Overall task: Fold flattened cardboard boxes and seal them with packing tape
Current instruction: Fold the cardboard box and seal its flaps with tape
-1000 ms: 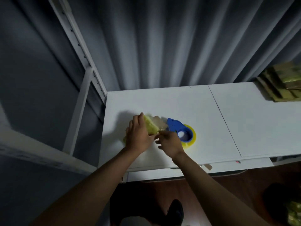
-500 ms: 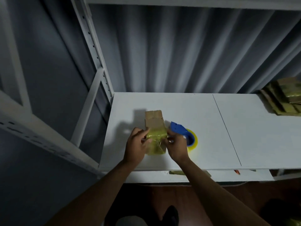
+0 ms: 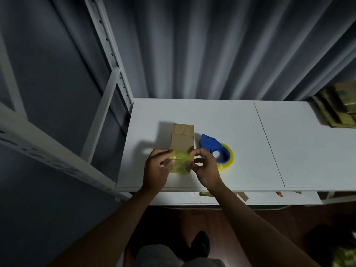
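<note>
Seen from above, looking down past two bare forearms. Nearest, at the bottom edge: dark trousers and a dark shoe (image 3: 200, 245) on a reddish-brown wooden floor (image 3: 240, 234).

Above that, a smooth matte white table (image 3: 221, 116), made of two flat panels meeting at a thin dark seam, with a lower white ledge along the front edge.

On the table's left panel, close to the front edge: a small flattened cardboard box (image 3: 182, 140), a narrow upright rectangle of dull brown corrugated card, flaps creased at the far end. Near end wrapped in glossy, wrinkled yellow-tinted packing tape (image 3: 181, 162), crinkled and catching the light. Left hand (image 3: 157, 168) gripping the box's left edge at the taped part, thumb curled over the tape. Right hand (image 3: 206, 168) pinching the box's right edge, fingers bent around the taped corner.

Just right of the box, partly behind the right hand: a tape dispenser (image 3: 213, 147) in hard blue plastic, wedge-shaped, holding a round roll of translucent yellow tape lying flat.

Far right, at the table's back corner: a fanned stack of flattened cardboard pieces (image 3: 339, 106), brown with patches of shiny yellowish tape.

To the left, a white metal shelf frame (image 3: 107, 60) with punched holes along its uprights. Behind everything, a grey curtain (image 3: 212, 45) hanging in soft vertical folds.
</note>
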